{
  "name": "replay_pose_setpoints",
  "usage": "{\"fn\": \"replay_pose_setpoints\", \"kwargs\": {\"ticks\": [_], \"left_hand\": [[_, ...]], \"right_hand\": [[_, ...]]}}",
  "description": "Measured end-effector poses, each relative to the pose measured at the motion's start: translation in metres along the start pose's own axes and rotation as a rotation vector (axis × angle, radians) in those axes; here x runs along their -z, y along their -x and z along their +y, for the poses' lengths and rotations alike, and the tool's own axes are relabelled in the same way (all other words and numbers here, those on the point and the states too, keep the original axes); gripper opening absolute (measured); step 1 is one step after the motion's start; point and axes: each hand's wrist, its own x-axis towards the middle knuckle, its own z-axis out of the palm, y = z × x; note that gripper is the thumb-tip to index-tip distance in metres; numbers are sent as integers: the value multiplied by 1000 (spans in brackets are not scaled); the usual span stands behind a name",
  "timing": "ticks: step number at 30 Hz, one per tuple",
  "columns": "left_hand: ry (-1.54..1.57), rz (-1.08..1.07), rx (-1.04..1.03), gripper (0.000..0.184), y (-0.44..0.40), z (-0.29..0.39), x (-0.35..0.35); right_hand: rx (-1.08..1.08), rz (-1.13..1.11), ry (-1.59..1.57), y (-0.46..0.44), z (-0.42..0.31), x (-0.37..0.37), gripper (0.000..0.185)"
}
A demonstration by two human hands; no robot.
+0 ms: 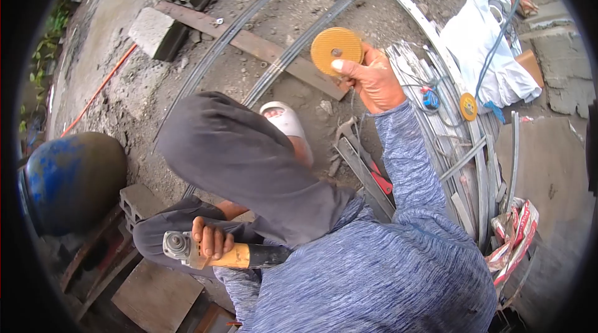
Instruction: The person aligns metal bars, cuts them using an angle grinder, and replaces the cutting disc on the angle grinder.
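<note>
My left hand (213,239) is wrapped round an angle grinder (234,257) with a yellow body, held low over my leg. The grinder's bare spindle head points left, with no disc on it. Raised at the upper middle, my right hand (379,87) pinches a yellow grinding disc (329,46) between thumb and fingers. Its flat face and centre hole show. A smaller yellow disc (468,106) lies on the metal strips to the right. Beside my right forearm, a hammer (347,127) and a red-handled tool (381,182) lie on the ground.
Long metal bars (330,14) cross a flat plank (261,46) ahead. Two concrete blocks (156,31) stand at upper left, a blue-stained round tank (75,183) at left. Metal strips (445,140), a blue-and-red tool (430,98) and a white bag (483,43) lie right.
</note>
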Motion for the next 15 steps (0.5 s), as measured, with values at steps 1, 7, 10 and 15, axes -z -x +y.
{"fn": "replay_pose_setpoints", "kwargs": {"ticks": [1, 7, 10, 15], "left_hand": [[23, -81, 0, 37, 4, 2, 10], [65, -202, -67, 46, 12, 2, 18], [37, -167, -149, 41, 18, 0, 12], [81, -119, -181, 34, 24, -3, 10]], "right_hand": [[9, -46, 10, 2, -5, -18, 44], [25, -204, 83, 6, -15, -78, 39], [28, -233, 125, 10, -16, -96, 39], [21, -259, 130, 23, -21, -126, 42]]}}
